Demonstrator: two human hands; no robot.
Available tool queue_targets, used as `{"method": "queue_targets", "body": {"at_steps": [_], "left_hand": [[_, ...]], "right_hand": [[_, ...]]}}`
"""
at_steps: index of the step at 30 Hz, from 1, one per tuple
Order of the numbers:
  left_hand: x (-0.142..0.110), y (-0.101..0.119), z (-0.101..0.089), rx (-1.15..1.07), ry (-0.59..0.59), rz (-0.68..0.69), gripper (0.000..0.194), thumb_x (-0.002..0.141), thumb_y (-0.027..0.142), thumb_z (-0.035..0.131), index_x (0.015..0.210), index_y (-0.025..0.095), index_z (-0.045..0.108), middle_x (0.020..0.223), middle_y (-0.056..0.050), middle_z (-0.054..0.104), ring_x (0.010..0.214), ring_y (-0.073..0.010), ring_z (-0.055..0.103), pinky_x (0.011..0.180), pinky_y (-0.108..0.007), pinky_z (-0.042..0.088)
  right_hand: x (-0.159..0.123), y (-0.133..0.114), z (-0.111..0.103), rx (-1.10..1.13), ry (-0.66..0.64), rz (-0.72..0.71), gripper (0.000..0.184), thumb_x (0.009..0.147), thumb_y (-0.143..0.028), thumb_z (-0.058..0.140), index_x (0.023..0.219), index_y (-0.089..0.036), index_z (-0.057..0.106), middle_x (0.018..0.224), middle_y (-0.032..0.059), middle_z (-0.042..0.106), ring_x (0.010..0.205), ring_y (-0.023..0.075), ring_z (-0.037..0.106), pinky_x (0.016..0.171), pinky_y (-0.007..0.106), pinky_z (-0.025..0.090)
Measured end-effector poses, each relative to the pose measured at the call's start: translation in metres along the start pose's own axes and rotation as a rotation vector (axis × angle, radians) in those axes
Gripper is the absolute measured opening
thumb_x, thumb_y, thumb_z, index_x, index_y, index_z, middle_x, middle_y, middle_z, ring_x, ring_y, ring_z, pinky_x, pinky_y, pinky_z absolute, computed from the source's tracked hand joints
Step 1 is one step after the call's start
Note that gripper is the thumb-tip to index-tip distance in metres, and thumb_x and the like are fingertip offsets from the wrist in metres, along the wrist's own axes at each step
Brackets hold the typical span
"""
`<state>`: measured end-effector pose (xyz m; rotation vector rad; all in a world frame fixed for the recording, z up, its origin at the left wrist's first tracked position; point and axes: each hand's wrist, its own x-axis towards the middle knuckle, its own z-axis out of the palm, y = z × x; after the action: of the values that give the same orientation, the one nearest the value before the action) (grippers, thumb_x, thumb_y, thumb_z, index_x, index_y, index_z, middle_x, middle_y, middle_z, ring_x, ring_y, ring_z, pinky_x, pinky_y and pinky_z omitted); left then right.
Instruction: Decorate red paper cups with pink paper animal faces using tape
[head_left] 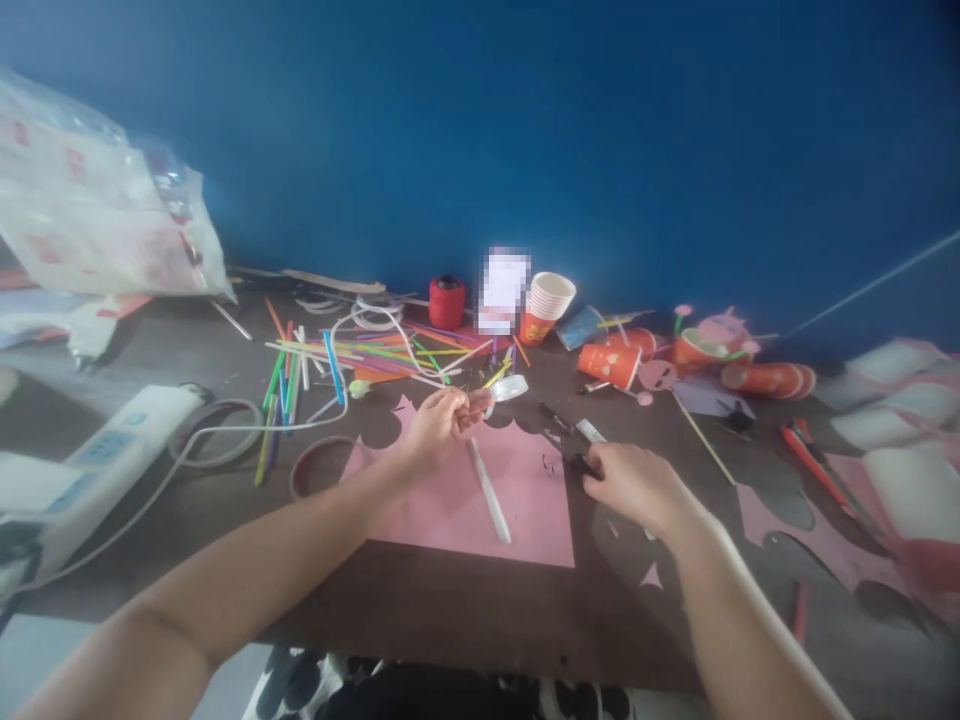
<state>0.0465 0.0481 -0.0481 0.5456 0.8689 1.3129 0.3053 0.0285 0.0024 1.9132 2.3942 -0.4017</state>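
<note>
My left hand (448, 418) is closed above a pink sheet (442, 515), with a roll of clear tape (511, 388) at its fingertips. The sheet's far edge has curved cut-outs. A white pen (491, 497) lies slantwise on it. At the sheet's right edge, my right hand (637, 485) has its fingers closed on the black handles of a pair of scissors (574, 458); the blades point away from me and are blurred. A small white block (590, 431) sits just beyond that hand.
Coloured sticks (360, 352) lie across the back left, near a power strip (105, 465) and its cable. A red spool-like object (447, 302), a blurred-out screen (504, 290) and stacked paper cups (550, 302) stand by the wall. A red cutter (814, 465) and pink scraps (825, 540) lie right.
</note>
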Motion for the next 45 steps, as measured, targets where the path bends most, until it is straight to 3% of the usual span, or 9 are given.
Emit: {"method": "queue_targets", "body": {"at_steps": [2,6,8,11,18,28,34,45], "left_hand": [[0.000,0.000,0.001,-0.019,0.003,0.005,0.013,0.067,0.020,0.056,0.062,0.017,0.045,0.096,-0.009,0.069,0.096,-0.0205,0.064,0.079,-0.030,0.046],[0.000,0.000,0.002,-0.054,0.017,0.003,0.016,0.065,0.019,0.057,0.058,0.016,0.043,0.091,-0.009,0.070,0.091,-0.0206,0.065,0.078,-0.032,0.046],[0.000,0.000,0.001,-0.056,0.011,0.006,0.016,0.065,0.018,0.058,0.057,0.016,0.043,0.089,-0.008,0.069,0.089,-0.0199,0.066,0.078,-0.032,0.045],[0.001,-0.001,0.000,-0.053,0.015,0.000,0.015,0.065,0.017,0.057,0.059,0.016,0.043,0.085,-0.007,0.069,0.085,-0.0186,0.066,0.076,-0.031,0.045],[0.002,-0.004,-0.002,-0.085,-0.039,0.006,0.018,0.067,0.019,0.060,0.058,0.015,0.044,0.092,-0.007,0.068,0.085,-0.0185,0.067,0.076,-0.031,0.046],[0.001,-0.002,0.001,-0.148,-0.053,-0.042,0.017,0.068,0.017,0.060,0.059,0.015,0.046,0.083,-0.007,0.069,0.083,-0.0206,0.067,0.076,-0.032,0.046],[-0.001,-0.002,0.001,-0.154,-0.083,-0.110,0.016,0.068,0.020,0.059,0.061,0.017,0.045,0.083,-0.006,0.069,0.085,-0.0212,0.067,0.077,-0.035,0.048],[0.000,-0.004,0.001,-0.087,-0.101,-0.104,0.015,0.065,0.023,0.061,0.060,0.018,0.048,0.080,-0.005,0.070,0.083,-0.0209,0.067,0.077,-0.032,0.048]], "right_hand": [[-0.010,0.008,-0.002,0.287,-0.094,-0.035,0.002,0.069,-0.024,0.061,0.069,-0.022,0.061,0.060,0.0018,0.064,0.053,0.0164,0.059,0.047,0.024,0.034],[-0.028,-0.004,0.010,1.087,-0.397,0.041,0.027,0.075,-0.044,0.061,0.079,-0.018,0.056,0.070,0.0039,0.066,0.049,0.0110,0.053,0.043,0.021,0.036],[-0.033,-0.019,0.023,1.322,-0.399,0.077,0.039,0.070,-0.054,0.064,0.077,-0.016,0.056,0.066,0.0030,0.063,0.045,0.0080,0.049,0.040,0.019,0.032],[-0.032,-0.040,0.040,1.497,-0.436,0.100,0.047,0.069,-0.060,0.063,0.078,-0.014,0.060,0.063,0.0035,0.062,0.044,0.0068,0.047,0.038,0.017,0.030],[-0.020,-0.054,0.047,1.631,-0.457,0.156,0.044,0.072,-0.056,0.064,0.078,-0.013,0.062,0.061,0.0031,0.063,0.040,0.0064,0.049,0.035,0.016,0.029],[-0.013,-0.051,0.055,1.659,-0.427,0.145,0.043,0.073,-0.054,0.064,0.078,-0.012,0.063,0.061,0.0028,0.063,0.038,0.0054,0.048,0.034,0.016,0.028],[-0.010,-0.056,0.055,1.699,-0.385,0.155,0.041,0.073,-0.052,0.066,0.078,-0.012,0.065,0.060,0.0024,0.063,0.038,0.0050,0.048,0.034,0.015,0.031],[-0.008,-0.070,0.065,1.820,-0.288,0.230,0.041,0.070,-0.053,0.068,0.076,-0.014,0.064,0.057,-0.0002,0.061,0.036,0.0042,0.044,0.033,0.015,0.033]]}}
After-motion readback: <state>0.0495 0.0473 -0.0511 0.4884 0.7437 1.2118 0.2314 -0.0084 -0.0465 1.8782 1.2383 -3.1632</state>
